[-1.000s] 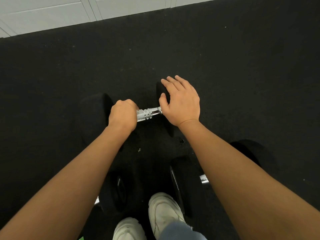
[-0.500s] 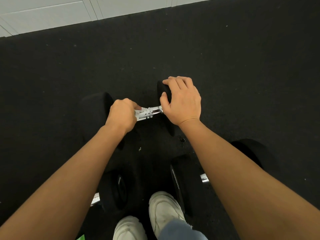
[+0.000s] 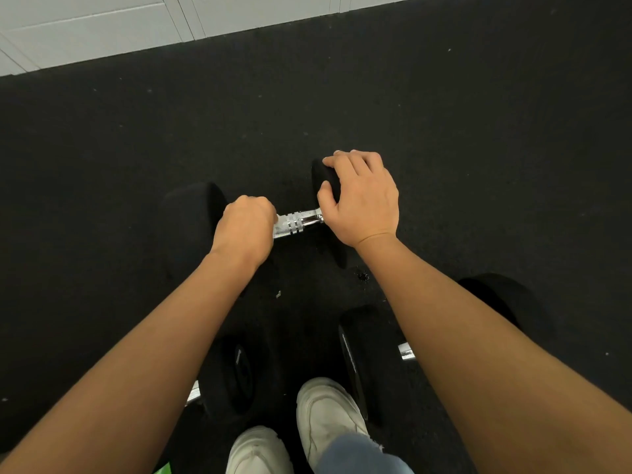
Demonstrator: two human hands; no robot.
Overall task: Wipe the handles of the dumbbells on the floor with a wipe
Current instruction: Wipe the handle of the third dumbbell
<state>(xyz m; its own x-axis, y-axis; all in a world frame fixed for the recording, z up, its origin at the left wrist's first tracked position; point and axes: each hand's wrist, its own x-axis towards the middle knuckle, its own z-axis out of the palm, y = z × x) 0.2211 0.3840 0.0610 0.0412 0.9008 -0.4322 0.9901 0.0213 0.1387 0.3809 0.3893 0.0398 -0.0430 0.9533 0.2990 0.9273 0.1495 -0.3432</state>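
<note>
Dumbbell being cleaned: a black-ended dumbbell (image 3: 191,213) lies on the dark floor (image 3: 444,131) in the middle of the frame, its chrome handle (image 3: 299,222) running left to right.
Left hand: the left hand (image 3: 244,230) is a closed fist around the left part of the handle, close to the left weight.
Wipe: only a pale edge (image 3: 278,224) shows at the thumb side of the fist. It appears to be the wipe, wrapped on the bar under the palm; most of it is hidden.
Right hand: the right hand (image 3: 364,200) sits on the right weight, fingers bent over its top and thumb on its inner face, apparently to steady it.
Bare part of handle: the stretch between the two hands shows as shiny ridged metal.
Other dumbbells: a second dumbbell (image 3: 239,371) lies at lower left and a third dumbbell (image 3: 362,350) at lower right, partly hidden under the forearms. A short piece of chrome bar shows on each, and no hand touches either.
Progress: judging from this, the wiping is in hand on the middle handle, with the fist at its left end.
Left to do: likely the two nearer handles. Whether they are already clean cannot be told.
Surroundings: white shoes (image 3: 328,412) at the bottom edge, a pale wall (image 3: 102,25) at upper left.
</note>
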